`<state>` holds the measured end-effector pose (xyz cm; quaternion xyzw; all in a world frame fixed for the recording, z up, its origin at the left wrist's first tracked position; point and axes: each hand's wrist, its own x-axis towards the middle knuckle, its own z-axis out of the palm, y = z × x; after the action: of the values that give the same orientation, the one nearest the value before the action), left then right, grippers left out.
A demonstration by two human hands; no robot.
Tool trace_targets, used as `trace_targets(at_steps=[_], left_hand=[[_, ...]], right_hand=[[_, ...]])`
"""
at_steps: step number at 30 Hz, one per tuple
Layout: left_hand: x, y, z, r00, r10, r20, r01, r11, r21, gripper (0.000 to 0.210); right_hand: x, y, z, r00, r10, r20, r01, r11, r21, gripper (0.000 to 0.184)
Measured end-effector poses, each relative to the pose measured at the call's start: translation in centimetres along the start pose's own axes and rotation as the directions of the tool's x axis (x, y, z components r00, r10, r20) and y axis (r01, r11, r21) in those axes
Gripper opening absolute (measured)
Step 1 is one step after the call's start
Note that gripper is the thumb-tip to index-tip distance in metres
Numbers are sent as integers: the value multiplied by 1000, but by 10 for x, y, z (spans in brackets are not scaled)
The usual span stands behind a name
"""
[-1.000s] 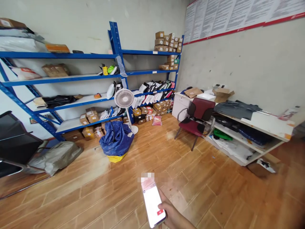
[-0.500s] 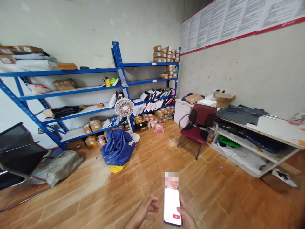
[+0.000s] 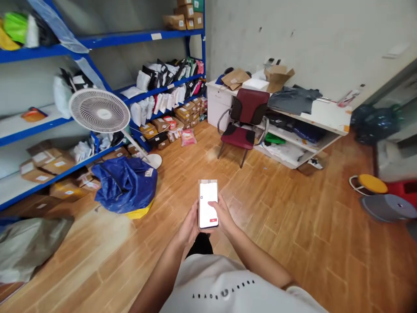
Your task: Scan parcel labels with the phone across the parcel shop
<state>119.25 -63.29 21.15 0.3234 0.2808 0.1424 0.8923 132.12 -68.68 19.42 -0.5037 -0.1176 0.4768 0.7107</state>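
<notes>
A smartphone [image 3: 208,211] with a bright white screen and a small red button near its lower edge is held upright in front of my body. My left hand [image 3: 190,221] wraps its left side, with the fingers mostly hidden behind the phone. My right hand [image 3: 224,215] grips the right side, and its thumb lies over the screen. A blurred patch covers the top of the phone.
Blue shelves [image 3: 130,37] with parcels line the left, with a white standing fan [image 3: 100,112] and a blue sack [image 3: 125,182] before them. A red chair [image 3: 249,108] stands at a white desk [image 3: 329,119]. Stools [image 3: 373,183] are at the right.
My left hand, apart from the phone before, now holds its left side. The view has tilted down and turned right, showing my shirt and the stools.
</notes>
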Motion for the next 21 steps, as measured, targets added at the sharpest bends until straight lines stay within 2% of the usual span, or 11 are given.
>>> trace_targets(at_steps=[5, 10, 13, 15, 18, 21], left_hand=[[78, 92, -52, 998, -34, 48, 35, 999, -12, 67], [128, 164, -83, 999, -13, 52, 15, 999, -39, 64], [146, 197, -91, 996, 3, 88, 2, 999, -53, 66], [155, 214, -94, 995, 17, 101, -11, 998, -64, 66], [168, 234, -95, 994, 11, 112, -4, 998, -62, 65], [180, 249, -93, 993, 13, 119, -3, 997, -78, 66]], right_hand=[[99, -21, 70, 999, -43, -30, 41, 996, -78, 31], [172, -41, 122, 998, -68, -10, 66, 990, -126, 30], [201, -50, 133, 996, -83, 44, 88, 988, -124, 32], [218, -55, 134, 988, -93, 121, 108, 987, -120, 43], [240, -58, 132, 965, -103, 241, 139, 981, -138, 57], [263, -60, 130, 955, -123, 271, 175, 968, -178, 59]])
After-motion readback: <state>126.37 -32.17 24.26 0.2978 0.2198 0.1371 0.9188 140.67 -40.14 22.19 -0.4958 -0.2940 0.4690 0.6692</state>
